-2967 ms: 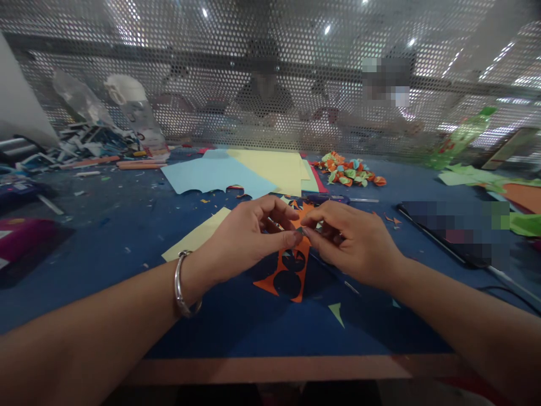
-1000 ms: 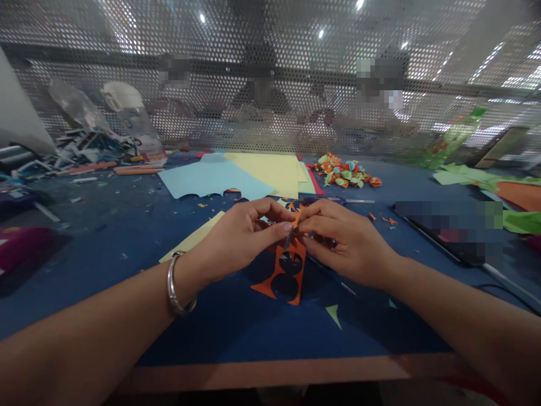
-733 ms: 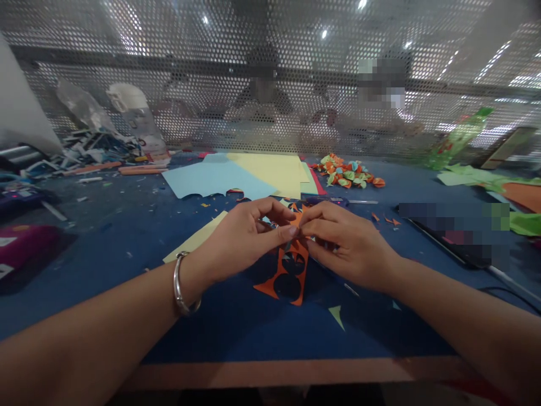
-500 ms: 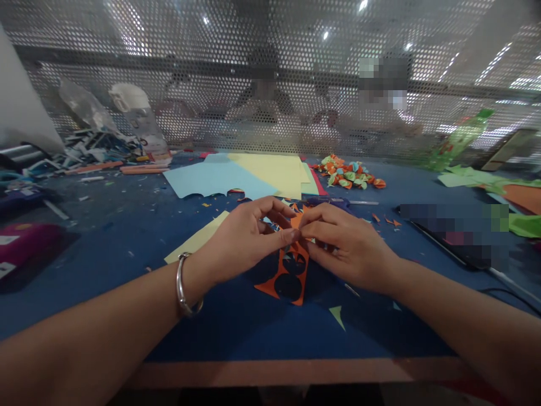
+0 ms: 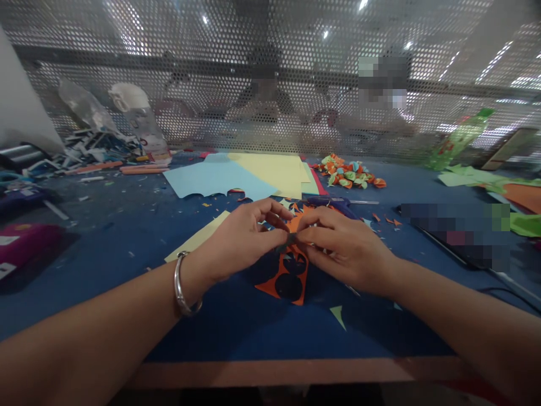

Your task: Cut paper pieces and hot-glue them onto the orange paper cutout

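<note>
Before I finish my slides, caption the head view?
Left hand and right hand hold a small dark piece over orange paper with round holes.

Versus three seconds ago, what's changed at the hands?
The small dark piece, still held between the fingertips of the left hand and right hand, has shifted slightly left and down in view. Nothing was visibly let go. The orange cut-out paper and pile of folded paper stayed put.

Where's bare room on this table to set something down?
Between the orange cutout and the near table edge, the blue tabletop looks bare. Between magenta object and near yellow sheet, only specks show. Paper scraps crowd round the left hand and right hand.
</note>
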`<action>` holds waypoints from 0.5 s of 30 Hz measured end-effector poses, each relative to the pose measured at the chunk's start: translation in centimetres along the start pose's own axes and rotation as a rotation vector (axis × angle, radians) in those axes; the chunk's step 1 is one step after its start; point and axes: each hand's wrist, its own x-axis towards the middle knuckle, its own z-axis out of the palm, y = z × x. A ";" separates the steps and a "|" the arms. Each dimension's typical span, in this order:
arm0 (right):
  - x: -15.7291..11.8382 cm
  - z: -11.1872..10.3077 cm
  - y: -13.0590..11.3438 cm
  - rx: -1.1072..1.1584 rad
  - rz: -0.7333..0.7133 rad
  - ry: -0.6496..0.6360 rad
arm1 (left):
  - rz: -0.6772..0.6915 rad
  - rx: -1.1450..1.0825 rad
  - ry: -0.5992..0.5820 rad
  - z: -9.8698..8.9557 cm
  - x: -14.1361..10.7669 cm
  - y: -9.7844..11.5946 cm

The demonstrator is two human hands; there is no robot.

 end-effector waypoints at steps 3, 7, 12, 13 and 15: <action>0.1 0.0 -0.1 0.005 0.002 0.009 | -0.005 0.002 0.025 -0.1 0.1 -0.2; 0.2 -0.2 -0.1 -0.004 0.013 0.042 | -0.031 -0.099 0.072 -0.1 0.1 -0.4; 0.0 -0.4 0.0 -0.016 0.014 0.109 | -0.060 -0.201 0.125 -0.1 0.2 -0.2; 0.0 -0.5 0.1 -0.023 0.021 0.117 | -0.058 -0.203 0.135 -0.1 0.4 -0.3; 0.0 -1.0 0.4 -0.041 0.054 0.133 | -0.046 -0.175 0.151 -0.3 0.6 -0.4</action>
